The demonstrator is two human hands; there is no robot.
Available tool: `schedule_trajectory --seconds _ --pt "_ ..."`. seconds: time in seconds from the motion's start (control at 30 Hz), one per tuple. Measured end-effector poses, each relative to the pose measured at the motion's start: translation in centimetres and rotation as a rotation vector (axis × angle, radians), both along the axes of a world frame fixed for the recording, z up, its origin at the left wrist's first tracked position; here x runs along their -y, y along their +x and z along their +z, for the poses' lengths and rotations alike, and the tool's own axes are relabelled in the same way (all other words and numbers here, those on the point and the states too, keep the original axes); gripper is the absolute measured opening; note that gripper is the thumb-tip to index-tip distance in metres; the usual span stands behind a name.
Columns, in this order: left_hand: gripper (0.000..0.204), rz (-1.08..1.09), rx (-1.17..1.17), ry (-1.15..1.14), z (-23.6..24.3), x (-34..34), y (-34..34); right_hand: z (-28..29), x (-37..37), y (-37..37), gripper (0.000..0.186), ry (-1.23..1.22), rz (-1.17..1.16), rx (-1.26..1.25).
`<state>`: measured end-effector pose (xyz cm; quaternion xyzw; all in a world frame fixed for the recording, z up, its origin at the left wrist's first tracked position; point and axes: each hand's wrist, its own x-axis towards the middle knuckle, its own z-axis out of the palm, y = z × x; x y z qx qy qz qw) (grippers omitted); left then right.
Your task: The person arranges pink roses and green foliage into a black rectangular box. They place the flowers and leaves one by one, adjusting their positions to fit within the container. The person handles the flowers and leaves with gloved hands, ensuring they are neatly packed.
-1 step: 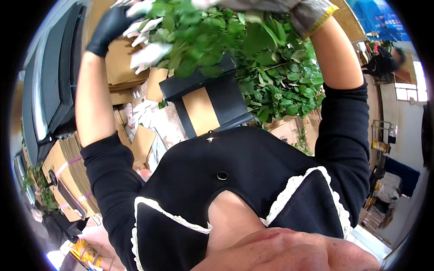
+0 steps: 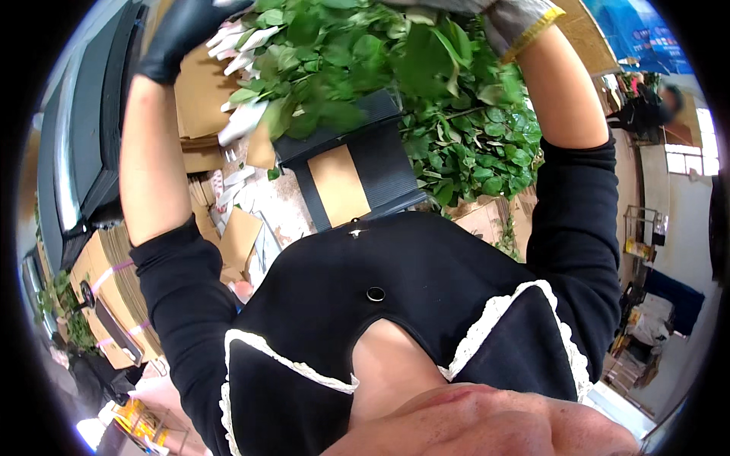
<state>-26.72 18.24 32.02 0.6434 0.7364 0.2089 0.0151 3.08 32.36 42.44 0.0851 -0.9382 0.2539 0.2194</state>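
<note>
Worker's black-gloved L hand (image 2: pixel 182 34) and grey-gloved R hand (image 2: pixel 517 23) flanked leafy stems (image 2: pixel 346 57) w/ white tips (image 2: pixel 243 121), blurred in part, partly hiding black cardboard (image 2: pixel 389 169); fingers mostly cut off by top edge, grip on stems couldn't be told; pale print (image 2: pixel 652 35) on blue sheet (image 2: pixel 627 19), upper R, too small to read

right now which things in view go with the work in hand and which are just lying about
Work in hand:
- gloved left hand
- gloved right hand
- green leaves between them
- probably the black cardboard below

Apparently lying about:
- strapped brown cardboard
- blue sheet
</note>
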Motion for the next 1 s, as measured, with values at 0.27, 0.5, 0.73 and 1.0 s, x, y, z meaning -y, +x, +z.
schedule_trajectory --seconds 0.27,0.5,0.73,1.0 --pt "0.039 0.048 0.008 0.307 -3.7 0.5 4.6 2.7 -4.8 7.7 0.04 0.102 -0.271 0.055" --pt "0.067 0.163 0.156 0.012 -31.9 7.2 -3.1 7.7 -9.2 20.7 0.042 0.184 -0.661 0.085" --pt "0.046 0.233 -0.074 -0.195 -11.2 4.2 1.6 4.4 -6.3 17.7 0.043 0.05 -0.536 0.049" --pt "0.051 0.174 0.239 -0.111 -16.8 10.3 1.6 0.2 -3.5 10.2 0.045 -0.105 -0.291 -0.009"
